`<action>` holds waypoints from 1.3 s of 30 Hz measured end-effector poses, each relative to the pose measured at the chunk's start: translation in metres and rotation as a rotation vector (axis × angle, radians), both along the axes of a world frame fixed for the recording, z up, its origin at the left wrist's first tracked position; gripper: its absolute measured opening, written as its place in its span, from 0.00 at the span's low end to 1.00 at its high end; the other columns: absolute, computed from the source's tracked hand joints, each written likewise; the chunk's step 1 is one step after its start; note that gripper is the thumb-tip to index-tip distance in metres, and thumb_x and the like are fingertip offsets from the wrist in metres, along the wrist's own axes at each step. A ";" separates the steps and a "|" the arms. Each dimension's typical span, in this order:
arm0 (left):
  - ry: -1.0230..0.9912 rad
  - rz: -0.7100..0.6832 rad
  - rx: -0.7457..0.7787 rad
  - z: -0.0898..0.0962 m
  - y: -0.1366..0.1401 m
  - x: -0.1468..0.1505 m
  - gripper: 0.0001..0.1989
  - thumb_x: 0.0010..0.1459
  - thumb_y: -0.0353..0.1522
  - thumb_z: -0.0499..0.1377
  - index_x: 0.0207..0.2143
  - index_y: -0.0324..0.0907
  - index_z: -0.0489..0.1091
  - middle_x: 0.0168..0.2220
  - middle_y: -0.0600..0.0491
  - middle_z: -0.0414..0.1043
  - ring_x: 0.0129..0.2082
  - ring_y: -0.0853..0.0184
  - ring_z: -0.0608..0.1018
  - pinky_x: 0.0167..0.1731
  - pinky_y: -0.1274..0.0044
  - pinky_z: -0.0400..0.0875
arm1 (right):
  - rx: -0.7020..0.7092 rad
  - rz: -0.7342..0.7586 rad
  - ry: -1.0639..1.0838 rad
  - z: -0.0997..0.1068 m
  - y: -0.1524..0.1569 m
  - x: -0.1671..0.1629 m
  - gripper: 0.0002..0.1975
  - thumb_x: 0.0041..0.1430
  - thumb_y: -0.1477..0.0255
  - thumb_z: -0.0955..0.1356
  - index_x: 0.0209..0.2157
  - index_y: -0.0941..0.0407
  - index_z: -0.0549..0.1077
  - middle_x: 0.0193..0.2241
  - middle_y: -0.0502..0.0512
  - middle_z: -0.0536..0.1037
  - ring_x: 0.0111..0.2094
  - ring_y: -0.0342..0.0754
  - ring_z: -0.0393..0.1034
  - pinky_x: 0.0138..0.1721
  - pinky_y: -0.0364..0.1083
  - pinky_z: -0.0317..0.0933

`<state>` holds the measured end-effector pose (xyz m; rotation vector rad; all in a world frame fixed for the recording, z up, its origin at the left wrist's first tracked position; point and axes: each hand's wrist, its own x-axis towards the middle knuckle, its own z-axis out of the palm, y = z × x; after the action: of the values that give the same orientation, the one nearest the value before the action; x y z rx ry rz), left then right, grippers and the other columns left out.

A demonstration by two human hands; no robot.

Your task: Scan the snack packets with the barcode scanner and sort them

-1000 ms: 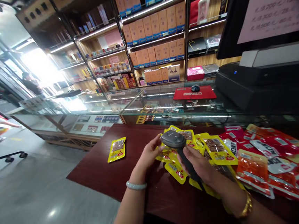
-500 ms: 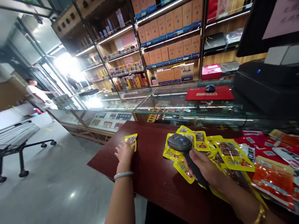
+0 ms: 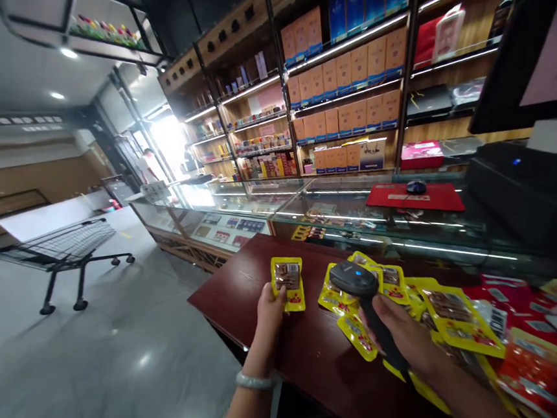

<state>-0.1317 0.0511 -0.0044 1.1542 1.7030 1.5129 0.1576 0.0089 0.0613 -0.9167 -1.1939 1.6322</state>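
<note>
My left hand (image 3: 273, 305) is closed on the lower edge of a yellow snack packet (image 3: 288, 276), which it holds up with a barcode facing me. Wrapped round the handle of a black barcode scanner (image 3: 354, 279), my right hand (image 3: 402, 327) keeps the scanner's head over a heap of similar yellow packets (image 3: 464, 313). One loose yellow packet (image 3: 358, 336) lies at the heap's near left edge, below the scanner's head. Part of the heap is hidden behind my right hand and forearm. Both hands are above the dark red tabletop (image 3: 233, 283).
Orange-red packets (image 3: 534, 374) lie at the right. Behind the table runs a glass counter (image 3: 337, 204) with a red mat (image 3: 419, 196) and a mouse (image 3: 415, 186). A monitor (image 3: 508, 66) stands at the upper right. A shopping cart (image 3: 80, 244) and a person (image 3: 148, 166) are at the left.
My left hand has closed on the single yellow packet and turned it upright towards me. My right hand still holds the scanner over the heap. The view has swung left.
</note>
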 end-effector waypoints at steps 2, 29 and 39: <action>-0.155 -0.053 0.080 0.001 -0.019 0.031 0.19 0.56 0.48 0.60 0.39 0.45 0.62 0.27 0.60 0.70 0.15 0.74 0.67 0.14 0.82 0.60 | 0.012 -0.022 0.012 0.011 -0.004 0.001 0.29 0.50 0.41 0.69 0.30 0.54 0.68 0.24 0.49 0.72 0.18 0.41 0.64 0.18 0.42 0.58; -0.237 -0.216 0.026 0.011 -0.040 0.078 0.23 0.53 0.50 0.62 0.40 0.43 0.62 0.32 0.55 0.73 0.21 0.70 0.75 0.16 0.80 0.69 | 0.056 -0.060 -0.049 -0.026 -0.079 0.032 0.24 0.62 0.47 0.64 0.31 0.55 0.67 0.22 0.47 0.68 0.18 0.39 0.60 0.18 0.39 0.54; 0.654 0.047 -0.032 0.030 -0.018 0.056 0.19 0.57 0.42 0.59 0.46 0.40 0.73 0.50 0.40 0.75 0.54 0.52 0.74 0.55 0.63 0.66 | -0.052 -0.161 -0.021 -0.035 -0.087 0.039 0.25 0.59 0.46 0.67 0.30 0.55 0.67 0.21 0.46 0.68 0.17 0.40 0.60 0.18 0.39 0.54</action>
<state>-0.0760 0.0332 0.0259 1.7291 2.1637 1.1925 0.1965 -0.0776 0.0268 -1.0374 -1.0675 1.5343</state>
